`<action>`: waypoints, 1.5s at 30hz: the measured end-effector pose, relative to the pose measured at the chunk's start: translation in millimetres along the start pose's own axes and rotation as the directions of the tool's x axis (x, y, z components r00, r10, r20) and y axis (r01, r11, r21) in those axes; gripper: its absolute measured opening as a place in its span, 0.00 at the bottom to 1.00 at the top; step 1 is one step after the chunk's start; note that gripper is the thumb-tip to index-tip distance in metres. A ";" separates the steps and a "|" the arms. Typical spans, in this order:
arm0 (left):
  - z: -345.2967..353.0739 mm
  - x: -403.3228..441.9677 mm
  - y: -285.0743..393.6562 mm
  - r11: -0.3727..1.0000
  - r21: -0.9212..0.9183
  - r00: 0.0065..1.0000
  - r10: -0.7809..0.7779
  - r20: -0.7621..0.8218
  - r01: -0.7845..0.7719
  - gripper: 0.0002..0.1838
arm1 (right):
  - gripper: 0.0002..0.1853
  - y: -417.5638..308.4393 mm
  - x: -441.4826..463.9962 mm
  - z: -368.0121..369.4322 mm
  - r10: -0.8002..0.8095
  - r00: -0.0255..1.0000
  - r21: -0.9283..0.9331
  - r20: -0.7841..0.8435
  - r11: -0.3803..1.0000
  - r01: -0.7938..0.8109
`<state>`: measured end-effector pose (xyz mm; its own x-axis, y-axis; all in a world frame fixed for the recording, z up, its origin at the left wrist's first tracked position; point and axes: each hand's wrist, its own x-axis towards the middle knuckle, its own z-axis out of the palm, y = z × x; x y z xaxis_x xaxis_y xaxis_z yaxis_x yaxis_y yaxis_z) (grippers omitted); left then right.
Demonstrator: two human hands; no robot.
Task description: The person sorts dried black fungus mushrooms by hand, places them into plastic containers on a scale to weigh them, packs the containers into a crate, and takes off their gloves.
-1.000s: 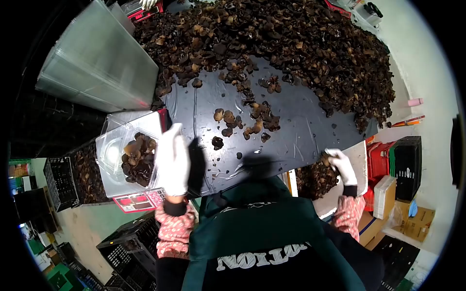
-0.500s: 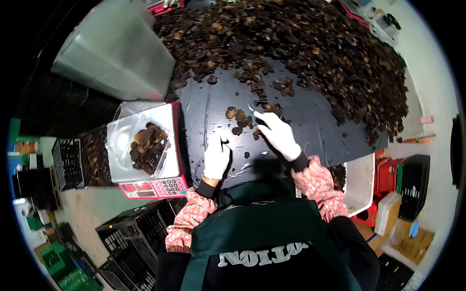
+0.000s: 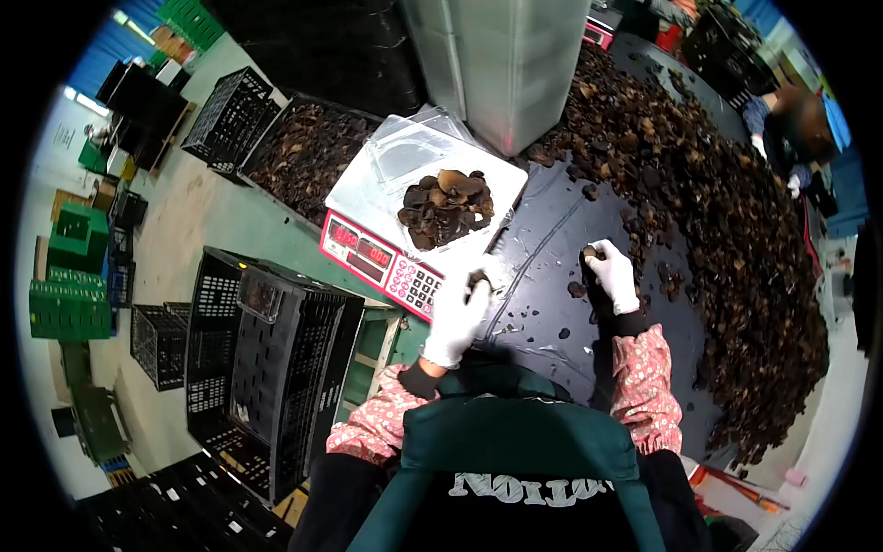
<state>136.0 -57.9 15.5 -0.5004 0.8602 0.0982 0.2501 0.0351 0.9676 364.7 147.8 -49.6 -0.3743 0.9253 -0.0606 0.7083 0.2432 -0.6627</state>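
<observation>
My left hand, in a white glove, is closed on a dark piece of mushroom, just off the front right of a red and white digital scale. On the scale lies a clear plastic container with brown-black, wood-ear-like mushrooms inside. My right hand, gloved too, pinches a small mushroom piece above the black-covered table. A few loose pieces, one of them a dark mushroom, lie on the sheet between my hands.
A large mushroom heap spreads along the right. Behind the scale stands a tall grey translucent bin. A crate of mushrooms is left of the scale, with black crates below. Another person is at the far right.
My view has swung left toward the scale. My left hand has moved from the table to the scale's edge and now holds a piece. My right hand has closed on one.
</observation>
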 end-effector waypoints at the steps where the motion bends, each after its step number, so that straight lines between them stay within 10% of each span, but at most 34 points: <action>1: -11.3 2.8 2.9 0.997 0.051 0.995 -0.057 -0.086 0.061 0.17 | 0.11 -9.7 1.3 -9.3 0.199 0.973 0.186 0.117 0.958 -0.219; 7: -73.5 56.5 2.9 0.997 -0.008 0.922 0.068 -0.382 -0.077 0.21 | 0.17 -136.8 -1.6 -23.2 -0.108 0.977 0.476 0.185 0.879 0.007; 8: -78.8 69.2 -1.7 0.960 0.233 0.895 0.234 -0.379 -0.153 0.22 | 0.17 -152.6 1.7 -14.8 -0.188 0.973 0.482 0.132 0.870 0.103; 13: -75.5 108.1 -16.0 0.695 0.673 0.867 0.472 -0.161 -0.253 0.23 | 0.19 -202.7 23.6 29.6 -0.552 0.816 0.211 -0.171 0.789 0.577; 17: -78.5 104.3 -18.8 0.626 0.721 0.842 0.528 -0.110 -0.298 0.21 | 0.17 -190.9 23.1 45.9 -0.601 0.797 -0.062 -0.057 0.799 0.598; 21: -78.1 91.2 -9.7 0.757 0.556 0.871 0.479 -0.114 -0.344 0.23 | 0.12 -184.2 19.0 39.1 -0.443 0.885 0.332 -0.143 0.821 0.465; 24: -69.1 88.3 -14.7 0.564 0.744 0.900 0.419 0.118 -0.360 0.34 | 0.09 -177.3 15.2 45.0 -0.656 0.755 -0.096 -0.015 0.752 0.652; 27: -65.7 86.0 -24.2 0.605 0.735 0.916 0.398 0.055 -0.307 0.34 | 0.08 -180.0 20.7 52.4 -0.593 0.805 -0.113 -0.002 0.800 0.589; 30: -71.7 81.5 -23.1 0.573 0.769 0.921 0.387 0.049 -0.282 0.34 | 0.09 -183.2 25.1 32.7 -0.396 0.914 0.395 -0.085 0.829 0.396; 31: -73.4 80.2 -21.4 0.557 0.791 0.927 0.373 0.035 -0.254 0.34 | 0.11 -181.1 22.1 18.2 -0.144 0.976 0.651 0.166 0.759 0.001; 34: -74.5 73.4 -10.6 0.563 0.787 0.889 0.457 -0.041 -0.253 0.32 | 0.20 -152.5 21.5 9.6 -0.087 0.960 0.927 0.267 0.294 -0.232; 39: -30.5 43.9 -1.3 0.810 0.308 0.859 0.509 0.054 -0.499 0.24 | 0.27 -137.5 -9.2 13.0 -0.028 0.931 0.920 0.365 -0.143 -0.365; 43: 35.7 12.3 25.7 0.991 -0.102 0.984 0.100 0.146 -0.085 0.23 | 0.28 -143.3 -33.2 19.5 -0.153 0.938 0.896 0.311 -0.283 -0.343; 45: 46.9 16.7 18.4 0.982 -0.051 0.982 0.184 0.039 -0.182 0.21 | 0.28 -146.8 -47.8 22.8 -0.053 0.951 0.912 0.303 -0.272 -0.306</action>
<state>171.2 -19.0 24.0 -0.4130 0.8713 0.2652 0.2943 -0.1478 0.9442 264.9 61.2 33.5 -0.5755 0.7791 -0.2488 -0.6240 -0.6149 -0.4822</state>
